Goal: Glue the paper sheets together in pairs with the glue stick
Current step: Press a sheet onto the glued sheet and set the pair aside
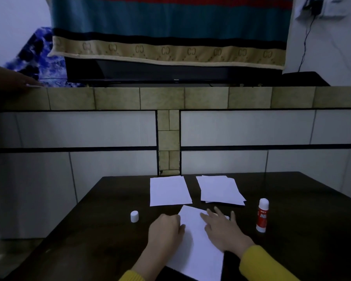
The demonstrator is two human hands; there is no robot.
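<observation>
Fingers (pixel 213 217) of the right hand (pixel 224 230) are spread flat and pressed on the white paper sheet (pixel 197 248) at lower centre, apparently so that a glued pair is smoothed down. That sheet's left edge is met by the left hand (pixel 165 229), fingers curled; whether the edge is pinched cannot be told. One red-and-white glue stick (pixel 262 215) is stood uncapped at right, within reach, and its one white cap (pixel 134 216) is left at left. One single sheet (pixel 169 190) and one loose stack (pixel 221 190) are laid above on the dark wooden table (pixel 89 240).
</observation>
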